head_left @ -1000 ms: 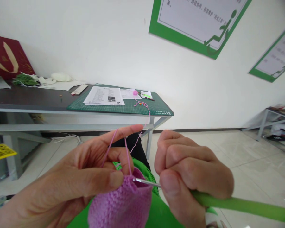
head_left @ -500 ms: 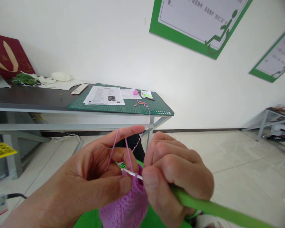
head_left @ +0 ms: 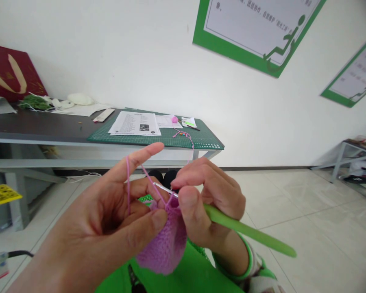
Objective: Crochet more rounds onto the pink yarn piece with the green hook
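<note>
A white wall (head_left: 125,53) with green-bordered posters (head_left: 225,49) rises behind a dark-topped table (head_left: 55,126); white printed sheets (head_left: 126,122) and a small pink yarn ball (head_left: 175,120) lie on its gridded green mat (head_left: 158,140). Nearer, above a bright green cloth (head_left: 186,278), the left hand (head_left: 106,219) — index finger extended under pink yarn (head_left: 128,183) — pinches a rounded pink crocheted piece (head_left: 163,248). The right hand (head_left: 212,197), fingers curled, grips a green-handled metal crochet hook (head_left: 247,231) at its top edge.

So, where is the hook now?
In the head view, mostly right of centre, the hook is in the right hand, its tip above the pink knitting, near the left hand.
</note>
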`<state>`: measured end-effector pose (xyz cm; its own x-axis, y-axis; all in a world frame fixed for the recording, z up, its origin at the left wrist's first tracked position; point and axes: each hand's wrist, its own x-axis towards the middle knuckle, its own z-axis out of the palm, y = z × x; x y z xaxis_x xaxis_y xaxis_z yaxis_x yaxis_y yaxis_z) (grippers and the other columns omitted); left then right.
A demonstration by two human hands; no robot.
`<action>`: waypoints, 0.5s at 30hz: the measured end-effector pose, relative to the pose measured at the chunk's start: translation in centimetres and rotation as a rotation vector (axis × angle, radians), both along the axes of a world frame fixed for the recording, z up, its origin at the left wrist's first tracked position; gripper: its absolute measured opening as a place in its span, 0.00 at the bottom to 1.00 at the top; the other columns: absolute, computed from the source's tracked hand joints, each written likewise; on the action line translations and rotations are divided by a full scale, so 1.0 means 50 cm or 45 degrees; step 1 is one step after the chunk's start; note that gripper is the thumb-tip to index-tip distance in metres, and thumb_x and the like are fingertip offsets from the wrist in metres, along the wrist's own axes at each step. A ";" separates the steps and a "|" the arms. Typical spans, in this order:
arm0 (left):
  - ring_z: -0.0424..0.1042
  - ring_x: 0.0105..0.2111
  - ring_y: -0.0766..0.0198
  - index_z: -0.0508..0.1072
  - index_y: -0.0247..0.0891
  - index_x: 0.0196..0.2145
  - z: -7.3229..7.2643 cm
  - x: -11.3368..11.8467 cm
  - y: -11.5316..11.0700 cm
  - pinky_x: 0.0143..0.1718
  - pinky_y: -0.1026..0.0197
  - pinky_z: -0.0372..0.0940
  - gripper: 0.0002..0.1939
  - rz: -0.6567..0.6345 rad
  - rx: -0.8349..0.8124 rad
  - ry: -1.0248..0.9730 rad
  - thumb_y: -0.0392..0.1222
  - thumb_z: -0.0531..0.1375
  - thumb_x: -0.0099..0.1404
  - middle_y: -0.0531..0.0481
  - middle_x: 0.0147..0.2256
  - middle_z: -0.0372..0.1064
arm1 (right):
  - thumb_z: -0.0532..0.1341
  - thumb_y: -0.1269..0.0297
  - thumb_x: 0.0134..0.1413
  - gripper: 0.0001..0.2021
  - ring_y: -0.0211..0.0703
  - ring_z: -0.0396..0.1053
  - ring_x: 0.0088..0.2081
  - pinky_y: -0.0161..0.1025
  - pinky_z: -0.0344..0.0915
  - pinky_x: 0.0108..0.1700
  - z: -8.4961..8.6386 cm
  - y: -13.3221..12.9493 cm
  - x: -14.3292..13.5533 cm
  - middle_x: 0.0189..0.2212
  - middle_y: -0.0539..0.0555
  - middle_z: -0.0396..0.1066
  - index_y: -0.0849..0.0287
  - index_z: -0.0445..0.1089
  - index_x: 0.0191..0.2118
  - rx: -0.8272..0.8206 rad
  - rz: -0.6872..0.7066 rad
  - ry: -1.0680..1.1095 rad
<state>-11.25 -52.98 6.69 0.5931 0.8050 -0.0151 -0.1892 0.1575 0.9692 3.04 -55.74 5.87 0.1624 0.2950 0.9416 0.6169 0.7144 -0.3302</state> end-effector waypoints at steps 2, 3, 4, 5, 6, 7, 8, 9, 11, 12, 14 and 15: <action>0.67 0.17 0.66 0.59 0.69 0.55 0.010 0.005 -0.009 0.18 0.67 0.58 0.41 0.095 0.025 0.075 0.46 0.70 0.47 0.59 0.23 0.70 | 0.52 0.60 0.61 0.16 0.37 0.65 0.22 0.37 0.62 0.24 0.002 -0.003 -0.001 0.17 0.51 0.63 0.60 0.65 0.24 -0.046 0.089 -0.010; 0.63 0.15 0.68 0.59 0.69 0.55 0.013 0.008 -0.013 0.16 0.68 0.56 0.41 0.130 0.050 0.089 0.46 0.70 0.46 0.60 0.22 0.69 | 0.52 0.59 0.61 0.16 0.37 0.66 0.23 0.37 0.63 0.24 0.002 -0.005 -0.003 0.18 0.51 0.64 0.60 0.65 0.25 -0.056 0.111 -0.018; 0.59 0.14 0.71 0.58 0.69 0.56 0.015 0.010 -0.016 0.15 0.69 0.52 0.42 0.152 0.083 0.087 0.46 0.69 0.46 0.60 0.21 0.67 | 0.51 0.59 0.62 0.16 0.37 0.66 0.23 0.37 0.64 0.25 0.002 -0.007 -0.005 0.18 0.52 0.64 0.60 0.65 0.25 -0.054 0.120 -0.026; 0.53 0.13 0.72 0.58 0.68 0.56 0.015 0.012 -0.017 0.13 0.70 0.48 0.42 0.169 0.118 0.077 0.46 0.69 0.47 0.61 0.18 0.64 | 0.51 0.59 0.62 0.16 0.37 0.67 0.23 0.36 0.64 0.25 0.002 -0.008 -0.007 0.18 0.52 0.65 0.60 0.65 0.25 -0.053 0.121 -0.029; 0.48 0.12 0.73 0.57 0.67 0.57 0.013 0.013 -0.016 0.13 0.70 0.46 0.41 0.180 0.155 0.063 0.44 0.68 0.48 0.62 0.16 0.60 | 0.51 0.59 0.62 0.16 0.37 0.67 0.24 0.36 0.64 0.25 0.002 -0.009 -0.008 0.19 0.52 0.65 0.59 0.65 0.25 -0.054 0.113 -0.024; 0.45 0.12 0.73 0.56 0.67 0.58 0.010 0.014 -0.014 0.12 0.71 0.44 0.41 0.175 0.188 0.041 0.43 0.68 0.49 0.63 0.15 0.57 | 0.51 0.58 0.62 0.17 0.37 0.67 0.24 0.36 0.64 0.25 0.002 -0.009 -0.009 0.19 0.52 0.65 0.59 0.64 0.25 -0.060 0.103 -0.015; 0.43 0.12 0.73 0.56 0.66 0.58 0.005 0.014 -0.010 0.11 0.71 0.43 0.42 0.156 0.229 0.013 0.41 0.67 0.50 0.64 0.14 0.55 | 0.51 0.58 0.62 0.17 0.36 0.67 0.24 0.36 0.64 0.25 0.001 -0.009 -0.010 0.19 0.52 0.66 0.60 0.64 0.24 -0.062 0.092 -0.010; 0.43 0.12 0.73 0.55 0.65 0.59 0.000 0.014 -0.007 0.11 0.71 0.42 0.42 0.139 0.269 -0.014 0.39 0.67 0.50 0.63 0.15 0.57 | 0.51 0.58 0.62 0.17 0.36 0.66 0.23 0.35 0.63 0.24 0.001 -0.010 -0.010 0.19 0.52 0.66 0.60 0.64 0.24 -0.061 0.076 -0.015; 0.49 0.11 0.73 0.55 0.63 0.59 -0.008 0.013 -0.001 0.09 0.71 0.46 0.43 0.125 0.335 -0.052 0.37 0.67 0.50 0.60 0.18 0.64 | 0.52 0.59 0.62 0.17 0.34 0.64 0.20 0.35 0.61 0.23 0.001 -0.010 -0.011 0.18 0.51 0.65 0.60 0.65 0.24 -0.046 0.013 -0.039; 0.52 0.11 0.72 0.56 0.63 0.59 -0.011 0.012 0.000 0.09 0.71 0.48 0.43 0.127 0.349 -0.060 0.37 0.67 0.49 0.60 0.19 0.66 | 0.53 0.60 0.61 0.17 0.33 0.63 0.20 0.34 0.60 0.22 0.002 -0.011 -0.011 0.17 0.50 0.65 0.61 0.65 0.24 -0.032 -0.023 -0.058; 0.57 0.11 0.70 0.56 0.64 0.59 -0.011 0.010 0.001 0.09 0.71 0.52 0.44 0.152 0.342 -0.057 0.37 0.67 0.49 0.59 0.20 0.68 | 0.55 0.63 0.59 0.14 0.32 0.62 0.19 0.33 0.59 0.22 0.003 -0.014 -0.013 0.17 0.49 0.66 0.61 0.65 0.23 -0.029 -0.092 -0.085; 0.59 0.11 0.69 0.57 0.64 0.59 -0.010 0.008 0.001 0.10 0.70 0.54 0.44 0.158 0.315 -0.059 0.36 0.68 0.49 0.60 0.20 0.68 | 0.55 0.65 0.58 0.13 0.31 0.62 0.19 0.32 0.59 0.21 0.003 -0.015 -0.014 0.17 0.48 0.67 0.61 0.65 0.23 -0.044 -0.119 -0.082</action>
